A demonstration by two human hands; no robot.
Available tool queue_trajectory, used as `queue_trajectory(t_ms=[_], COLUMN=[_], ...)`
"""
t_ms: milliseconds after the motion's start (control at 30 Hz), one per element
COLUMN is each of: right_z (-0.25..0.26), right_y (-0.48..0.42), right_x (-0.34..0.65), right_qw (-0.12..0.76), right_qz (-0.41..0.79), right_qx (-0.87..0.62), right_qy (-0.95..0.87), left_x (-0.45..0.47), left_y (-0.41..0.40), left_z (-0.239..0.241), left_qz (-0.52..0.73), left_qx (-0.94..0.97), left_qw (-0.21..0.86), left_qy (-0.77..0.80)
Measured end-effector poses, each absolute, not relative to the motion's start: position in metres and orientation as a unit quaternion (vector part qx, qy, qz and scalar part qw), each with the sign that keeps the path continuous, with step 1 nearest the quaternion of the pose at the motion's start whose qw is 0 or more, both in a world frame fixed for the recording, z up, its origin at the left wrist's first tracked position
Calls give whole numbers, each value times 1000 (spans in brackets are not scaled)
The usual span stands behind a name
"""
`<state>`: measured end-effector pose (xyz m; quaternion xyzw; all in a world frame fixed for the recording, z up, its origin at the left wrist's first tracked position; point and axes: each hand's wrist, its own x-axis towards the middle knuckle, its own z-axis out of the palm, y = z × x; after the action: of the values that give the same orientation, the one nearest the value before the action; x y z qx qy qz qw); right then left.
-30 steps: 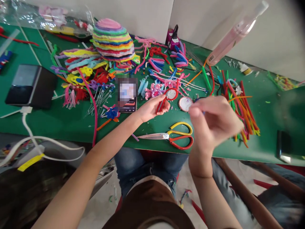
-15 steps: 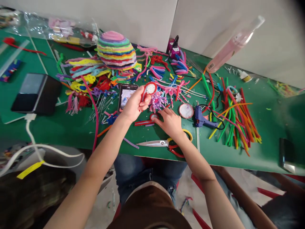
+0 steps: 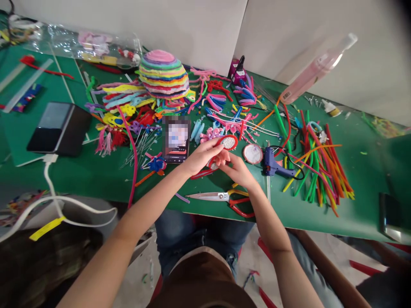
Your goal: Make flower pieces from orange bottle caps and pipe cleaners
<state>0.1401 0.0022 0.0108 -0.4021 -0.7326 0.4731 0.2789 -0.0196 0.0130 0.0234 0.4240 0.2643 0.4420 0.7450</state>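
Both hands work over the middle of a green table [image 3: 305, 217], well in from its near edge. The left hand [image 3: 204, 157] has its thumb and fingers closed on a red-rimmed beaded disc [image 3: 228, 142], raised at centre. The right hand [image 3: 236, 171] reaches in from the near right, fingertips at a smaller red-rimmed disc [image 3: 213, 163]; whether they grip it cannot be told. Scissors [image 3: 221, 196] lie along the near edge, blades pointing left. Green surface shows between the scissors and the pipe-cleaner bundle [image 3: 321, 171] at right, the glue gun [image 3: 272, 167] standing at its far side; a pale round disc [image 3: 253, 153] lies just left of the gun. On the far side, heaped craft pieces and a wall [image 3: 192, 30] limit room. The right forearm hides part of the scissors' yellow handle; a red strip [image 3: 202, 173] is partly covered by the hands. The phone [image 3: 177, 141] has a blurred-out screen, and another person's arm [image 3: 321, 259] is cut off at lower right.
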Motion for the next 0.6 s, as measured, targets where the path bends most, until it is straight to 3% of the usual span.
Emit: queue_trajectory(t_ms=[200,600], right_z=[11,12], right_y=[10,17], right_x=[146,153], right_qw=[371,548], right_qz=[507,354], right_qx=[-469,-535], right_qy=[-620,-537], left_x=[-25,-11], left_y=[14,15], left_z=[25,14], left_qz=[442,470], left_qx=[432,305], left_qw=[730,774], left_qy=[293,296])
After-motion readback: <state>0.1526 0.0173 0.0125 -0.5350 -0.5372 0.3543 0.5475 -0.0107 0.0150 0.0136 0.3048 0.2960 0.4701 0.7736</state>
